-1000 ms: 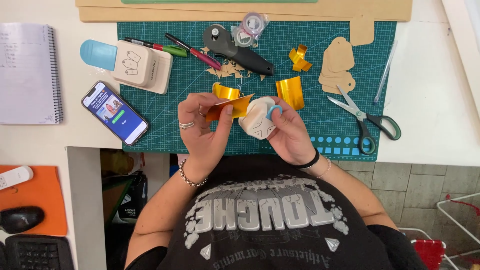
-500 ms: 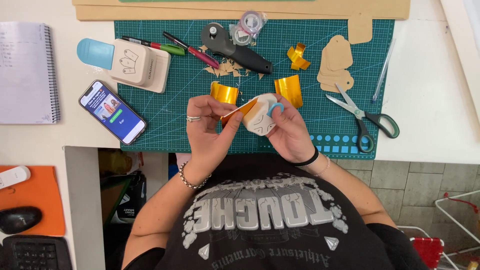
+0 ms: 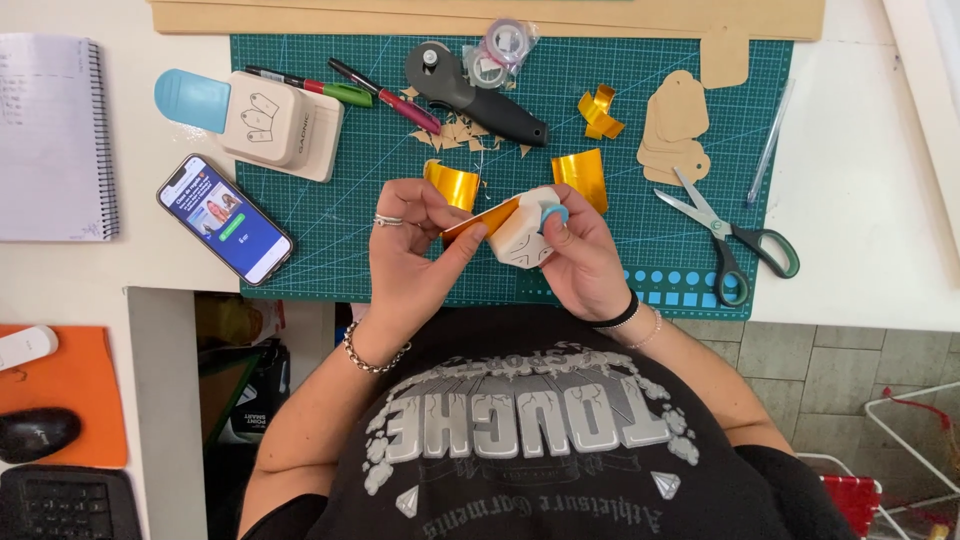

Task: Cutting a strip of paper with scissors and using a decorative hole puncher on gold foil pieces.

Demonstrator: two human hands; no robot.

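- Grip of the left hand (image 3: 415,255): thumb and fingers closed on a gold foil strip (image 3: 480,217), one end fed toward the small white punch (image 3: 522,238).
- Grip of the right hand (image 3: 583,262): wrapped around the small white punch, thumb resting on its blue button (image 3: 549,213); both are held just above the near edge of the green cutting mat (image 3: 330,225).
- Step in hand, as judged: seating the strip in the punch slot; the next move calls for a square alignment and a firm thumb press.
- On the mat beyond the hands: curled gold pieces (image 3: 578,178), a rotary cutter (image 3: 470,95), a larger tag punch (image 3: 270,122), scissors (image 3: 728,232), kraft tags (image 3: 675,125).
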